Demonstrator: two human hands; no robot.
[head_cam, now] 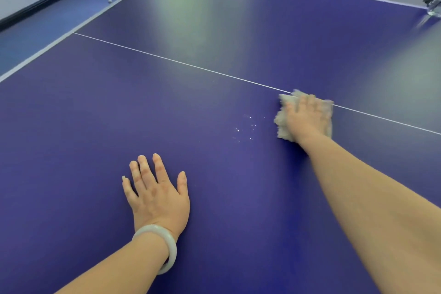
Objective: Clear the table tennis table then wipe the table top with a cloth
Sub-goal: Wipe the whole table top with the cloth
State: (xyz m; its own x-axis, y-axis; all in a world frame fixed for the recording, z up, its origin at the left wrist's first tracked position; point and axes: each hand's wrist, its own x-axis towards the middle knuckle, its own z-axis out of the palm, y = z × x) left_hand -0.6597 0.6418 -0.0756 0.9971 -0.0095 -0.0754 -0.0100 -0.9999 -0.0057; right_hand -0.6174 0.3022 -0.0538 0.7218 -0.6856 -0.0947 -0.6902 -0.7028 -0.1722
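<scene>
My right hand [307, 119], fingers spread flat, presses the pale cloth [282, 124] onto the table top [214, 19] at the white line [167, 58], just beside the white specks [245, 130] it likely targets, while my left hand [157, 196] rests flat and empty, apparently bracing my reach.

Left hand [157, 194] flat on table [71, 126], right hand [307, 117] on cloth [282, 122] farther right

Smooth, faintly glossy blue table top [214, 19], fluffy pale cloth [282, 122], polished milky stone-like bangle [167, 246].
</scene>
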